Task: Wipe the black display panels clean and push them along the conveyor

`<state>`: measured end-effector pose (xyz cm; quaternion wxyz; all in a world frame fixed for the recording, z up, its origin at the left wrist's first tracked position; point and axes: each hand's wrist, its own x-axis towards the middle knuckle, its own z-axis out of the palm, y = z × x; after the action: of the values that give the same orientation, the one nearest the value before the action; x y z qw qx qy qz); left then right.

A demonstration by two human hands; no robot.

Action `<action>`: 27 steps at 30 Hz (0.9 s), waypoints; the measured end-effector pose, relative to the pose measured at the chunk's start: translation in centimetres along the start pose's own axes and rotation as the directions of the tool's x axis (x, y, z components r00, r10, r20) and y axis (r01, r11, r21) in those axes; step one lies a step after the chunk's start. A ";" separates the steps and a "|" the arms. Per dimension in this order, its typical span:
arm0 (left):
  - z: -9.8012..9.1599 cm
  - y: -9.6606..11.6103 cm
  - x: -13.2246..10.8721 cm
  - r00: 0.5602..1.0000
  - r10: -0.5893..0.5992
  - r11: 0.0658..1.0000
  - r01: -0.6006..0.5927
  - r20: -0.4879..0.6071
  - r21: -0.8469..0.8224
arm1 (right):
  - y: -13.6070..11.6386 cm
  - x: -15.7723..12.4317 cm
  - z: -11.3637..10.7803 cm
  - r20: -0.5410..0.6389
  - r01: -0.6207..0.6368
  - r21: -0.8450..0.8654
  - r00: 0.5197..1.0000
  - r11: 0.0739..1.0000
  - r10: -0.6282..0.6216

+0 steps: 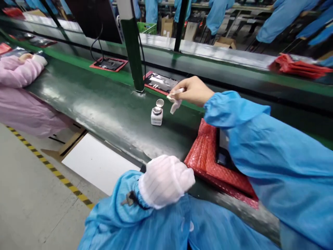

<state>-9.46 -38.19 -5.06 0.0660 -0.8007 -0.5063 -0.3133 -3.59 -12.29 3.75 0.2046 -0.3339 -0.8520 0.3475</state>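
Observation:
My bare right hand (194,91) pinches a small crumpled white cloth (176,105) over the green workbench (104,104). Just left of it stands a small white dispenser bottle (156,118), upright, with its round metal lid flipped up. My left hand (168,180), in a white glove, is curled closed close to my body at the bench's near edge; its fingertips are hidden, so any held thing cannot be made out. Beneath my right forearm, a dark flat panel (224,156) lies on red bubble wrap (201,158), partly covered by the blue sleeve.
A green post (132,52) rises from the bench, with a dark screen (93,17) beside it. Flat parts on red wrap (161,82) lie behind the bottle. At the left is a co-worker's pink sleeve (18,71). A white board (99,163) sits below the bench edge.

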 end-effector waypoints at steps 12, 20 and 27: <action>5.7 -1.1 6.3 0.914 0.334 0.876 -0.391 -0.229 -0.283 | 6.6 -18.9 -9.2 -0.334 -0.259 0.346 0.864 0.902 0.376; 8.2 -0.9 6.6 0.941 0.320 0.889 -0.338 -0.110 -0.309 | 11.9 -13.2 -7.1 -0.402 -0.153 -0.348 0.916 0.925 0.000; 8.4 -0.3 5.8 0.954 0.278 0.909 -0.300 -0.116 -0.289 | 11.2 -14.5 -4.1 -0.030 0.140 -0.312 0.987 0.940 -0.157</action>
<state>-4.31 -30.02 -8.48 0.0063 -0.8555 -0.3255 -0.4026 13.64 -14.73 -3.34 0.1986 -0.3061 -0.9126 0.1845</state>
